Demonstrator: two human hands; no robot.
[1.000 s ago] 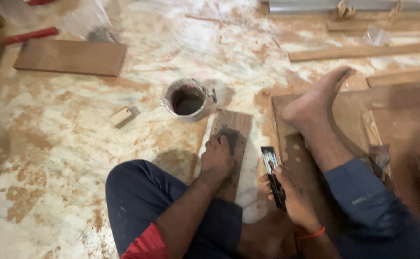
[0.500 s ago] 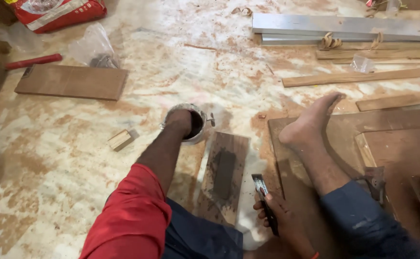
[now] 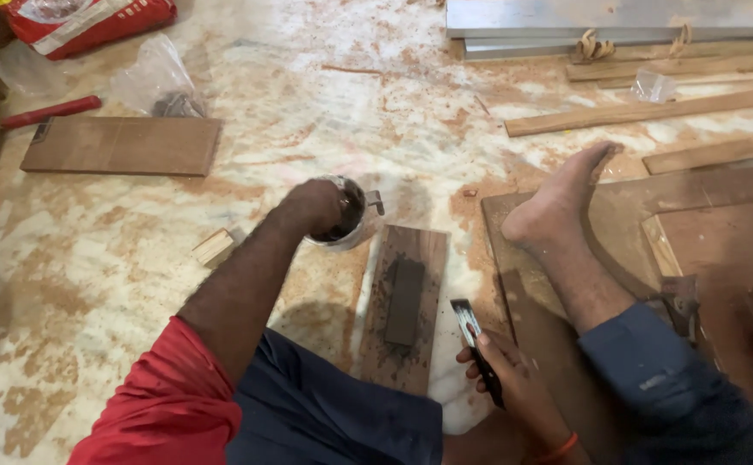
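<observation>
Wooden board (image 3: 402, 301) on the dusty floor (image 3: 92, 284), a dark block (image 3: 405, 301) lying along its middle, just near of a small tin of dark liquid (image 3: 346, 220). Left hand (image 3: 312, 207) reaching over and into that tin — fingers hidden inside, so closed or apart cannot be told. Right hand (image 3: 514, 375) low at the near right, fingers wrapped tight round the handle of a chisel (image 3: 475, 344), blade tip pointing far — just right of the board, beside a bare foot (image 3: 557, 202).
</observation>
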